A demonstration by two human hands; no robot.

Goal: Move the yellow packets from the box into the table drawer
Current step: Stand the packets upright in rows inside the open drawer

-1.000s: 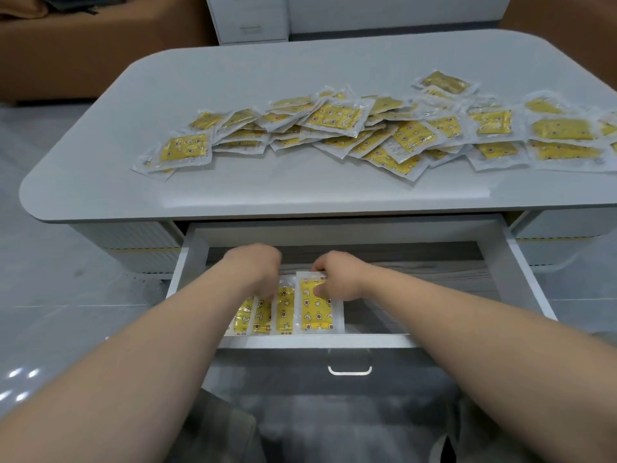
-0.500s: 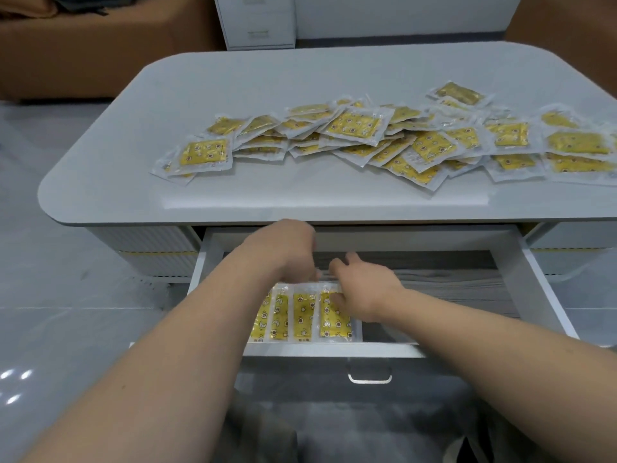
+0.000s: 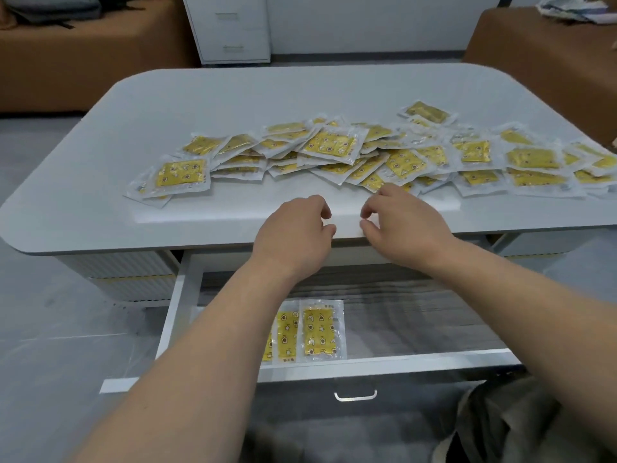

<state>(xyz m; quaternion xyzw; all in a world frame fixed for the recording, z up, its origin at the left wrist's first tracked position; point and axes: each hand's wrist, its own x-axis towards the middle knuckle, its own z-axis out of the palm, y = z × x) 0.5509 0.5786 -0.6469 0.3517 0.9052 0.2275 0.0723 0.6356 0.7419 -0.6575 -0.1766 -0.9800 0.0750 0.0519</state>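
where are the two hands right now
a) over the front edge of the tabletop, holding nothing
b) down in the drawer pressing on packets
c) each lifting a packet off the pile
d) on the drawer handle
a: the left hand and right hand hover over the front edge of the table with loosely curled, empty fingers, while the packets in the drawer lie untouched below them.

Across the white tabletop (image 3: 267,95), flat clear-plastic packets with yellow patterned contents (image 3: 334,147) are strewn in an overlapping heap. At the front of the open white drawer (image 3: 400,361), further yellow packets (image 3: 319,330) are laid flat, overlapping.
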